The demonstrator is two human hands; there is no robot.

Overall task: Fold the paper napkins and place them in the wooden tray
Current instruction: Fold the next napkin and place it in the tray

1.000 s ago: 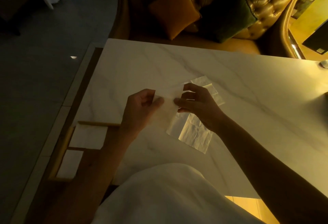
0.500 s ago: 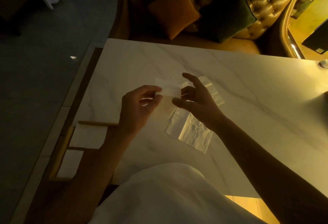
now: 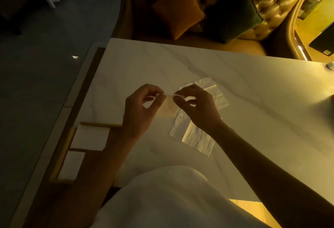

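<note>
Both hands hold one thin white paper napkin [image 3: 167, 107] just above the marble table [image 3: 253, 101]. My left hand [image 3: 141, 109] pinches its top left corner, and my right hand [image 3: 196, 107] pinches the top right corner; the sheet hangs down between them. Beneath my right hand lies a loose pile of flat napkins [image 3: 197, 135] on the table. The wooden tray [image 3: 62, 152] sits low at the table's left edge, with folded white napkins [image 3: 91, 137] in its two compartments. My left forearm covers part of the tray.
A tufted golden sofa [image 3: 267, 7] with an orange cushion [image 3: 178, 9] and a dark green cushion [image 3: 233, 14] stands beyond the table's far edge. Dark floor [image 3: 36, 65] lies to the left. A small round object [image 3: 329, 65] rests at the table's right edge.
Both hands have lifted the napkin off the table and drawn its top edge up between the fingertips. The pile and the tray have not moved.
</note>
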